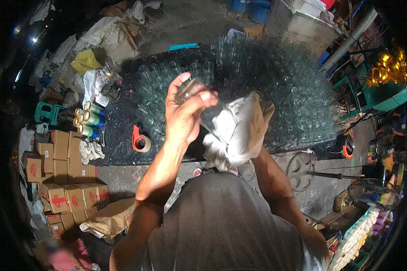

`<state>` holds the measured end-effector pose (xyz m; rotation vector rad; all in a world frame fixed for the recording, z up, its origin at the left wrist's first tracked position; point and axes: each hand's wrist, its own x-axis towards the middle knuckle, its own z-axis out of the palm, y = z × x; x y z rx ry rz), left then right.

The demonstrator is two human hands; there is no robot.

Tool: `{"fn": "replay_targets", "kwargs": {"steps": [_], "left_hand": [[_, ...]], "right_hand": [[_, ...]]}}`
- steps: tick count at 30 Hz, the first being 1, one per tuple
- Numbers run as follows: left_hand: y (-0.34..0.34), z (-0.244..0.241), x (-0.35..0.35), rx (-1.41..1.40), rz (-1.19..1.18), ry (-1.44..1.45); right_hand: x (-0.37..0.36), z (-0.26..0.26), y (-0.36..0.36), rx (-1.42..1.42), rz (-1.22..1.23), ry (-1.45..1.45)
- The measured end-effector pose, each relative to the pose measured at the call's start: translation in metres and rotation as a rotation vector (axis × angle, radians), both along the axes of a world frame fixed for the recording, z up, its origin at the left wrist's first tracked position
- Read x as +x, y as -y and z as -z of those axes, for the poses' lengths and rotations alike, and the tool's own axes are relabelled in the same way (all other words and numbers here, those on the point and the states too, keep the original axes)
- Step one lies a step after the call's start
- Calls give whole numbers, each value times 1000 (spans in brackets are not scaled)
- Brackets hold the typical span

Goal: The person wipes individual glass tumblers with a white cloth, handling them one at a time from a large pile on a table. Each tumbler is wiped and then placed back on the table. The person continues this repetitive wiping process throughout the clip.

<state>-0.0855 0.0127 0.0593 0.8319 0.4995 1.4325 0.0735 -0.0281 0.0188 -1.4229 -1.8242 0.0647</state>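
Note:
My left hand (186,111) grips a clear glass vessel (210,117), tilted, with thumb and fingers wrapped around its upper end. A whitish cloth (237,145) is bunched against the lower end of the glass. My right hand (266,113) is closed on this cloth, which covers much of it; motion blurs both. Beneath and beyond my hands, many clear glass vessels (295,98) stand packed on a black-covered table (118,149). Left of my left forearm, a red tape dispenser (140,140) with a roll of tape lies on the black cover.
Several gold-rimmed cylindrical containers (90,118) and a crumpled cloth (91,150) occupy the table's left end. Cardboard boxes (73,196) are stacked at left, near a person in pink (68,255). A fan (373,194) stands at right. Gold-coloured rings (388,67) lie on a green stand (388,96).

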Motion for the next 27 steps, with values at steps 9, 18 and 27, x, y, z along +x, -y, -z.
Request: {"fn": "replay_targets", "kwargs": {"steps": [9,18,27], "left_hand": [[-21,7,2,-112,159,95],[-30,34,29,25,555,335],[29,78,25,-72,150,-249]], "right_hand": [[-7,-4,4,558,241,-21],[15,38,8,-21,-182,-219],[60,87,29,148,-313,80]]}}
